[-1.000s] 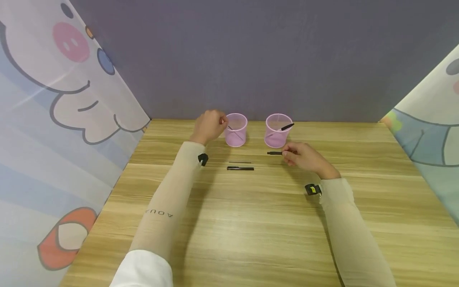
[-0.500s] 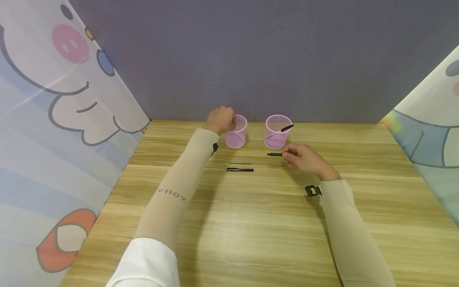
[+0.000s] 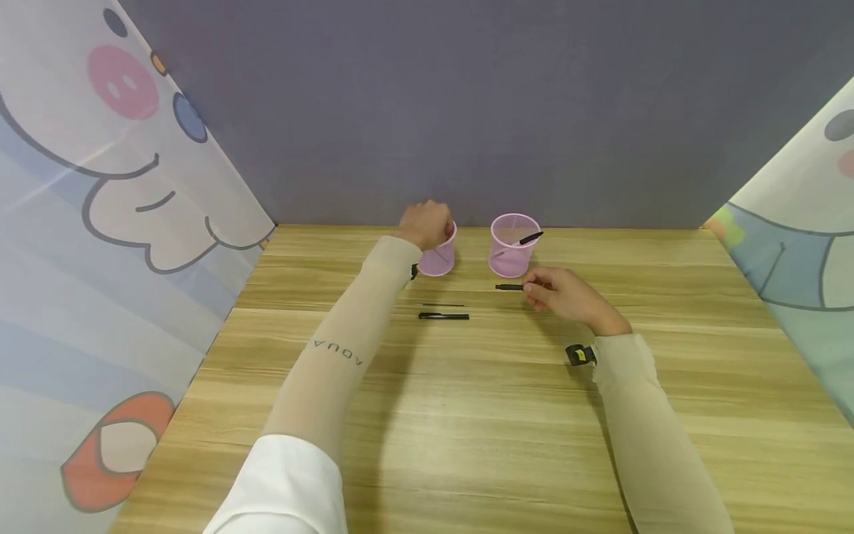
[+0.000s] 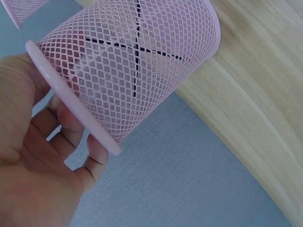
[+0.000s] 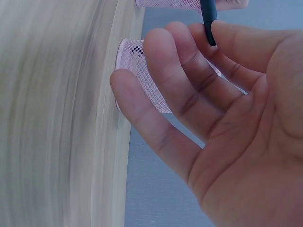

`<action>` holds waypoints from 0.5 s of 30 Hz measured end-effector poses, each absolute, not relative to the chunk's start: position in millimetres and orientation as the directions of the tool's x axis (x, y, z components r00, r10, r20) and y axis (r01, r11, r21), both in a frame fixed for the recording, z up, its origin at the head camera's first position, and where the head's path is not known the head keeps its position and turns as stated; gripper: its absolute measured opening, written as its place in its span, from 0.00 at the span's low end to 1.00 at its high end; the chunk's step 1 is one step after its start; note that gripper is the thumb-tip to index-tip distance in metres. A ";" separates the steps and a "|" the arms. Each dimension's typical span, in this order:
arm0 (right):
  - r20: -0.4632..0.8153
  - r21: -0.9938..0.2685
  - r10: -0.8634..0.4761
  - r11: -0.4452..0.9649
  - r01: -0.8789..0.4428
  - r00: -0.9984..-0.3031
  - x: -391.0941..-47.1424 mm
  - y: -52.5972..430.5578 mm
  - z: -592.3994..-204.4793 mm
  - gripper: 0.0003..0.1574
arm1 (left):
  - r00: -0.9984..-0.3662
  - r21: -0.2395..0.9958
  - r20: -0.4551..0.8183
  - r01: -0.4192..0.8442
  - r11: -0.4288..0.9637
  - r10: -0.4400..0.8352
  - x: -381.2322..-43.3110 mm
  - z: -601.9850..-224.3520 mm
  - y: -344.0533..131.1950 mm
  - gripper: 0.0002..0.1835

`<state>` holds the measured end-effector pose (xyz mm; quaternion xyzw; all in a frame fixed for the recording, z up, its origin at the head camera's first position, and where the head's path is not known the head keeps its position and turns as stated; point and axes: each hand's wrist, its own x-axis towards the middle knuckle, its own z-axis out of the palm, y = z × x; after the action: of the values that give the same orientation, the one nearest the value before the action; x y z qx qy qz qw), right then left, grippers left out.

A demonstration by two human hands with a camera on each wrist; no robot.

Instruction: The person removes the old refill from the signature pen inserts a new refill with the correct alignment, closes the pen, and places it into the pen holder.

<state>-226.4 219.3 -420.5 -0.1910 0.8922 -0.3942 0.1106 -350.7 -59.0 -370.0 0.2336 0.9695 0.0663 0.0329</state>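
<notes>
My left hand [image 3: 424, 225] reaches into the left pink mesh pen cup [image 3: 438, 261], with several fingers curled outside its rim in the left wrist view. Two thin black rods [image 4: 165, 54], like pen refills, cross inside it. One rod's end meets my fingertips, partly hidden by the mesh, and appears pinched there. My right hand [image 3: 567, 297] pinches a short black pen barrel [image 3: 509, 287] between thumb and forefinger, just above the table; the other fingers are loosely bent. A thin dark rod [image 3: 443, 305] and a black pen [image 3: 443, 317] lie side by side on the table.
To the right stands a second pink mesh cup [image 3: 510, 263], with a black-ended pen [image 3: 531, 238] leaning out over its rim. Behind both cups rises a grey wall panel [image 3: 494, 111]. The wooden table [image 3: 480, 437] has cartoon-printed panels at left and right.
My left hand has moved right and over the left cup, and its fingertips have gone inside the rim. My right hand keeps its grip on the pen barrel and has hardly moved.
</notes>
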 end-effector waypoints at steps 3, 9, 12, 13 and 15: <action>-0.043 -0.748 -0.432 0.612 -0.258 -0.901 -225.8 218.9 -419.9 0.11 | -0.884 0.153 -0.034 0.457 0.876 0.467 -351.5 -370.6 -59.8 0.10; -0.048 -0.752 -0.438 0.607 -0.256 -0.898 -225.7 218.9 -419.0 0.11 | -0.865 0.187 -0.044 0.484 0.855 0.499 -351.9 -369.7 -63.8 0.11; -0.047 -0.750 -0.441 0.608 -0.260 -0.896 -226.6 219.6 -420.0 0.11 | -0.860 0.191 -0.035 0.494 0.848 0.509 -353.1 -369.4 -66.3 0.10; -0.047 -0.749 -0.441 0.609 -0.260 -0.896 -226.9 219.9 -420.4 0.11 | -0.861 0.193 -0.029 0.494 0.848 0.509 -353.6 -369.2 -67.2 0.09; -0.049 -0.750 -0.437 0.610 -0.256 -0.898 -226.5 220.2 -420.1 0.11 | -0.861 0.192 -0.011 0.497 0.846 0.508 -354.8 -368.8 -69.3 0.07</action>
<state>-226.5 220.2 -420.1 -0.1948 0.8900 -0.3962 0.1142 -354.8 -69.3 -368.8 0.2617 0.9603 0.0915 0.0304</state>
